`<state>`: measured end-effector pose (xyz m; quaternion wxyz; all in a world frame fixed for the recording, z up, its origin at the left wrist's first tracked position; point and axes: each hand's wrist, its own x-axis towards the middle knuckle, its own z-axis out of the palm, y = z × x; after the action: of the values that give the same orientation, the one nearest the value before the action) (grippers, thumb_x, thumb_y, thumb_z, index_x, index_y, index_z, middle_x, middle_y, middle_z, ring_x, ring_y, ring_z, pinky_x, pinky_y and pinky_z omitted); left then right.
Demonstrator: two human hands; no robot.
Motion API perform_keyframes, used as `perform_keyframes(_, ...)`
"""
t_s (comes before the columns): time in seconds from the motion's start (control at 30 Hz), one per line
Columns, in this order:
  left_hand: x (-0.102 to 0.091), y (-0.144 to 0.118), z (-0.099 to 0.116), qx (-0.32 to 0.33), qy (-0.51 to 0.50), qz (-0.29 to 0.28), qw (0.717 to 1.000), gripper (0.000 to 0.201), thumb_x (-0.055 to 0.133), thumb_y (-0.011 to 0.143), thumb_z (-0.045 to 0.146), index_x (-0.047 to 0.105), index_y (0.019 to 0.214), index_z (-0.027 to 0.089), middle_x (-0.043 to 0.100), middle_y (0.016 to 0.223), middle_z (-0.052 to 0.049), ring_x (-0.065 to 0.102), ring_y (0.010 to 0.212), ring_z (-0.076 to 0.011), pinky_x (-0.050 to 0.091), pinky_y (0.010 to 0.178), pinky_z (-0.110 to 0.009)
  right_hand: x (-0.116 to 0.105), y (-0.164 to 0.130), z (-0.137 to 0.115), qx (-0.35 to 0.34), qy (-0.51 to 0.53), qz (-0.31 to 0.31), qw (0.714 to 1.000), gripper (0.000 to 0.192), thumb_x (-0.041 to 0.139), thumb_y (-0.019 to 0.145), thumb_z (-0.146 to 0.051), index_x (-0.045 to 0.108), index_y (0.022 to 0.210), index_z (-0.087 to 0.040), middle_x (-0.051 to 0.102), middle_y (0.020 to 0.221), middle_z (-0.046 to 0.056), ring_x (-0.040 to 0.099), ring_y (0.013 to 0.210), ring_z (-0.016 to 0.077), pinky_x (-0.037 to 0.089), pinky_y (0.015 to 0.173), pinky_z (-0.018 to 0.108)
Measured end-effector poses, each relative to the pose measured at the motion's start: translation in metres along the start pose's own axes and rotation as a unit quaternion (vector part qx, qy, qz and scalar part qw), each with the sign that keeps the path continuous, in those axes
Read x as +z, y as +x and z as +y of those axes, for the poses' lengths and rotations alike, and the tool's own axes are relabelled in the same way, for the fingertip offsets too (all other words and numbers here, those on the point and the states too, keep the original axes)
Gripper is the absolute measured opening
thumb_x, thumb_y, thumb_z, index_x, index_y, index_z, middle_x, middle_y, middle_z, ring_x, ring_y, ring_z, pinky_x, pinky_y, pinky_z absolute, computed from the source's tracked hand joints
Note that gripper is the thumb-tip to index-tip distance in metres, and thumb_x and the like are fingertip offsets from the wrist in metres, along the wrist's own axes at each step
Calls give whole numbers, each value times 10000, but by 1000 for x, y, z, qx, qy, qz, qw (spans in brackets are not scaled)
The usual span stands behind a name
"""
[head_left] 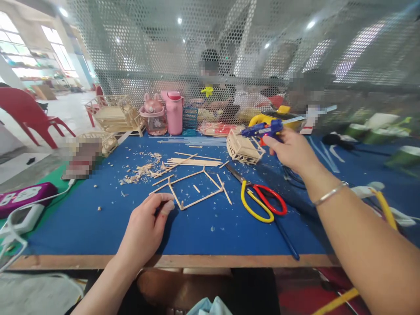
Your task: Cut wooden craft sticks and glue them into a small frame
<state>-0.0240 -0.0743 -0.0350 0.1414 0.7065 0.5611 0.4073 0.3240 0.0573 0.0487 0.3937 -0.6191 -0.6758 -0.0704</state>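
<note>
Head view, read from left to right. One red plastic chair stands on the floor beyond the table's left end. One purple device and one white adapter with cable lie at the left edge. The table surface is covered by one blue mat.

At the rear left stand two pink containers: one rabbit-shaped jar and one tall bottle. Wood shavings are scattered in front of them; the pieces are too many to count.

The left hand rests on the mat with fingers curled narrow, thumb and forefinger pinched together at the near-left corner of the stick frame. Whether the fingertips touch the frame cannot be told. The frame is one flat, roughly rectangular outline of thin pale wooden sticks, lying at mid-table, with one short loose piece inside it. A bundle of loose sticks lies just behind it.

One pair of scissors, with one yellow and one red handle loop, lies right of the frame. One small stick-built box stands behind them.

The right hand, with one metal bracelet on the wrist, is closed around one blue glue gun, nozzle pointing left above the box
</note>
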Motion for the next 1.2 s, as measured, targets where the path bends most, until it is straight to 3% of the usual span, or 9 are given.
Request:
perform_keyframes(0.13, 0, 0, 1, 17, -7, -3, 1000, 158, 517, 869, 341, 641, 883, 244, 679, 924, 8, 619, 877, -151, 451, 787, -248, 17, 9, 1, 31, -131, -41, 990, 371, 525, 838, -327, 583, 1153, -139, 666, 1043, 167, 614, 902, 252, 443, 766, 351)
perform_keyframes(0.3, -1, -1, 0, -22, -64, 35, 997, 174, 523, 865, 341, 651, 926, 239, 695, 906, 8, 638, 836, -149, 469, 760, -248, 37, 33, -6, 17, -187, -188, 964, 375, 491, 832, -258, 547, 1176, -119, 645, 1074, 199, 609, 921, 287, 442, 772, 401)
perform_keyframes(0.37, -1, -2, 0, -44, -83, 46, 995, 186, 539, 856, 347, 651, 957, 238, 702, 883, 9, 645, 803, -148, 478, 741, -250, 36, 27, -22, 12, -189, -149, 971, 452, 562, 760, -211, 527, 1197, -104, 635, 1075, 204, 595, 934, 308, 447, 771, 422)
perform_keyframes(0.5, -1, -2, 3, -17, -139, 75, 987, 137, 591, 822, 319, 671, 872, 219, 689, 898, -11, 633, 845, -155, 485, 784, -268, 21, -25, -85, -79, -58, 99, 990, 427, 557, 783, -216, 534, 1201, -133, 587, 1149, 167, 546, 1027, 281, 429, 845, 427)
perform_keyframes(0.57, -1, 0, 7, 21, -185, 83, 979, 103, 624, 797, 293, 688, 825, 217, 659, 1007, -31, 600, 967, -171, 470, 865, -293, 17, -57, -121, -171, 102, -9, 980, 257, 525, 832, -241, 623, 1061, -178, 659, 946, 85, 597, 845, 194, 472, 744, 330)
perform_keyframes(0.63, -2, 3, 11, 42, -230, 87, 969, 82, 649, 777, 276, 705, 808, 224, 610, 1124, -38, 554, 1062, -182, 447, 924, -314, 20, -82, -148, -257, 219, -225, 914, 203, 591, 808, -270, 667, 980, -193, 679, 851, 37, 603, 746, 151, 479, 685, 276)
perform_keyframes(0.93, -1, 11, 37, -17, -294, 51, 954, 123, 647, 758, 281, 732, 815, 212, 604, 822, -14, 557, 788, -136, 485, 744, -285, 41, -101, -155, -61, 505, -368, 779, 234, 688, 709, -241, 564, 903, -202, 674, 773, -16, 649, 724, 138, 522, 682, 274)
perform_keyframes(1.1, -6, 21, 39, -15, -264, -19, 964, 300, 605, 795, 343, 687, 1045, 201, 644, 804, -16, 572, 775, -142, 476, 775, -296, 37, -104, -156, -61, 473, -338, 811, 455, 648, 710, -183, 459, 1121, -232, 638, 729, -45, 604, 642, 100, 489, 618, 227)
perform_keyframes(1.2, -12, 23, 23, -34, -241, 35, 969, 451, 549, 829, 344, 537, 1251, 184, 664, 909, -28, 598, 798, -141, 483, 778, -295, 50, -112, -149, -13, 435, -302, 848, 373, 658, 682, -176, 548, 1038, -204, 615, 693, -35, 590, 614, 98, 479, 585, 218)
